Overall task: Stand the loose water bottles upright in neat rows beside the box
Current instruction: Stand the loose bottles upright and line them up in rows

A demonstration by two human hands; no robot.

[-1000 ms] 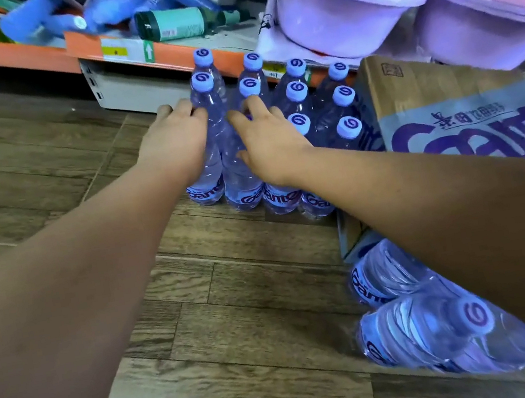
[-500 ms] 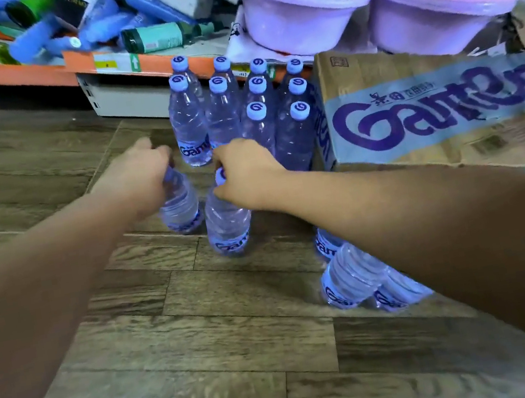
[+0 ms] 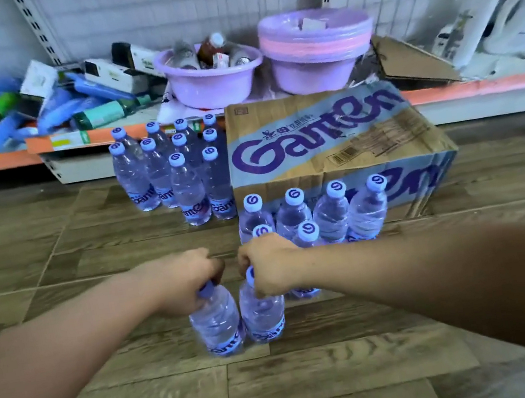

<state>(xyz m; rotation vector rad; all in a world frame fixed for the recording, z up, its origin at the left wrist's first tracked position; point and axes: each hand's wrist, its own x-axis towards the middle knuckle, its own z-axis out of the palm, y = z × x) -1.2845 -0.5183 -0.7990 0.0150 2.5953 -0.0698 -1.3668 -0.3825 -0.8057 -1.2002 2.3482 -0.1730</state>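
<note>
My left hand [image 3: 186, 281] grips the neck of one clear water bottle [image 3: 218, 324], and my right hand [image 3: 268, 263] grips the neck of a second bottle [image 3: 262, 315] right beside it. Both bottles are upright, low over the wooden floor. Behind my right hand several upright bottles [image 3: 330, 215] stand in rows in front of the cardboard Ganten box [image 3: 326, 150]. Several more upright bottles [image 3: 173, 175] stand in rows at the box's left side. Whether the two held bottles touch the floor is unclear.
A low orange-edged shelf [image 3: 70, 140] runs along the back wall, piled with blue packages, two purple basins [image 3: 210, 82] and white jugs [image 3: 522, 16]. A torn cardboard flap [image 3: 404, 60] lies behind the box. Bare wooden floor [image 3: 285, 386] stretches in front of me.
Each hand took a bottle from the group left of the box and carried it toward me and rightward, to the floor in front of the box. The camera view has pulled back and risen.
</note>
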